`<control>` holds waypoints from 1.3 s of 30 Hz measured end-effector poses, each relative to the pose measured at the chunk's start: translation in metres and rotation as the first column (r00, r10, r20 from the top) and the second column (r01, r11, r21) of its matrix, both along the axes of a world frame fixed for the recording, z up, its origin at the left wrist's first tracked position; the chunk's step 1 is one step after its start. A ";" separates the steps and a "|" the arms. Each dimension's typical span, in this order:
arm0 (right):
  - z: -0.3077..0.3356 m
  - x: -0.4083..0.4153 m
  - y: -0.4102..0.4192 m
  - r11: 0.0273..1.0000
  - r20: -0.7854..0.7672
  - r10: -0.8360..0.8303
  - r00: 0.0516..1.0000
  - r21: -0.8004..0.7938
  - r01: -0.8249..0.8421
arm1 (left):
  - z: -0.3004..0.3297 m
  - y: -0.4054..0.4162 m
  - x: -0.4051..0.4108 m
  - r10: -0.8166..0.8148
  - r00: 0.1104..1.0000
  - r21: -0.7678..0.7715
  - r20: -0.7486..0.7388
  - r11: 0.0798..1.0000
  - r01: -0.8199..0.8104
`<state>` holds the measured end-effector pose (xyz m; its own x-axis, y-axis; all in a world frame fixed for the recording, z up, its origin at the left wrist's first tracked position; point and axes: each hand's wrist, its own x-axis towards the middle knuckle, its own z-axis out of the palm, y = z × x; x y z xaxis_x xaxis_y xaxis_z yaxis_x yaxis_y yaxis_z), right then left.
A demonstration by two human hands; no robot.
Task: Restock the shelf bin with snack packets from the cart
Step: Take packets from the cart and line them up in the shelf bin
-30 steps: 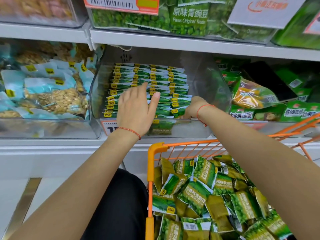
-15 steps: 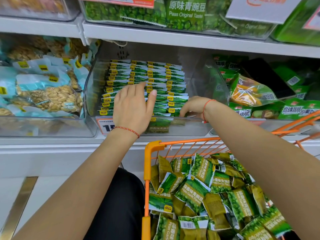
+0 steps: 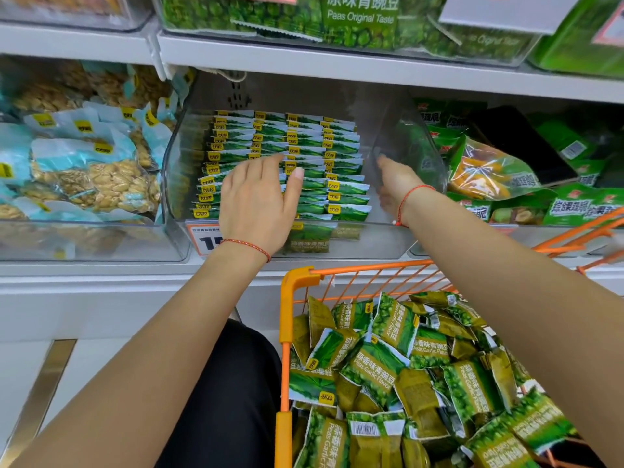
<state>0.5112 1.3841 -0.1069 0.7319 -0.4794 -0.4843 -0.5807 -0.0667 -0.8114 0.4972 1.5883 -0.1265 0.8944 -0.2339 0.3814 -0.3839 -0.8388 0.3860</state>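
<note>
My right hand (image 3: 396, 187) has come up out of the front of the bin (image 3: 422, 153) since a second ago; then it was tucked low at the front row, now it hangs empty by the bin's right wall, fingers loosely apart. I judge that packet is placed. My left hand (image 3: 260, 204) has stayed flat on the packed rows (image 3: 304, 146), fingers spread, pressing them back and gripping nothing.

The rows stand upright in neat files and reach nearly to the bin's front lip, with a strip on the right side not yet filled. More packets (image 3: 381, 366) lie heaped loose in the cart (image 3: 297, 275), just below the bin, so my next move looks like a reach down there.

Left of the bin sit nut bags (image 3: 91, 177); right of it, mixed green bags (image 3: 489, 170). The bin's tall right wall and the cart rim crowd my right arm's path.
</note>
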 end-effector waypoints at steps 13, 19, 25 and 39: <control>0.033 -0.182 -0.016 0.777 0.057 0.495 0.867 -0.477 -0.412 | 0.047 -0.041 -0.105 -0.511 0.684 0.188 -0.521 0.713 0.675; -0.023 -0.217 -0.014 0.486 -0.507 0.576 0.641 -0.418 -0.768 | 0.012 -0.046 -0.121 -0.221 0.706 0.523 -0.672 0.533 0.665; -0.049 -0.218 0.002 0.537 -0.567 0.506 0.650 -0.383 -0.752 | -0.001 -0.040 -0.127 -0.218 0.723 0.505 -0.656 0.585 0.635; -0.018 -0.223 -0.024 0.886 -0.123 0.450 0.884 -0.065 -0.460 | 0.040 -0.031 -0.118 -0.468 0.384 -0.399 -0.796 0.883 0.248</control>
<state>0.2884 1.3601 -0.1254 0.8291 -0.1500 -0.5385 -0.5474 -0.4130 -0.7279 0.3796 1.5574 -0.0869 0.6246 -0.6420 -0.4447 -0.0126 -0.5776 0.8162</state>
